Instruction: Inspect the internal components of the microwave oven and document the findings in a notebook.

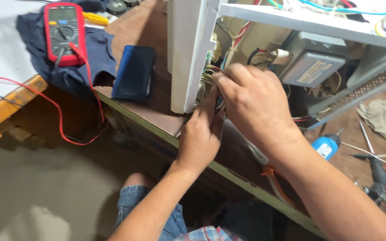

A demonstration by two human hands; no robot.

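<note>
A: Nearest us, what are the two hands doing?

B: The left hand [200, 134] reaches up from below, fingers together and pressed against the lower edge of the white appliance casing [188, 53]. The right hand [251, 100] curls over it, fingertips pinched on a wire bundle [211, 71] just inside the opened side.

A: Pinched on one wire or several?

B: I cannot tell; the knuckles hide the grip, though it looks like several thin leads.

A: How will those handle?

B: Light, soft and springy, probably fragile at their terminals. Better held by the insulation close to the connector than by the bare ends.

A: And beyond the fingers?

B: Just past the right fingertips sits a grey metal box component [311, 67]. Well to the left of both hands lie a dark blue case [135, 73], then a red multimeter [65, 33] on a navy cloth [99, 53]. To the right, a blue-handled tool [327, 145].
</note>
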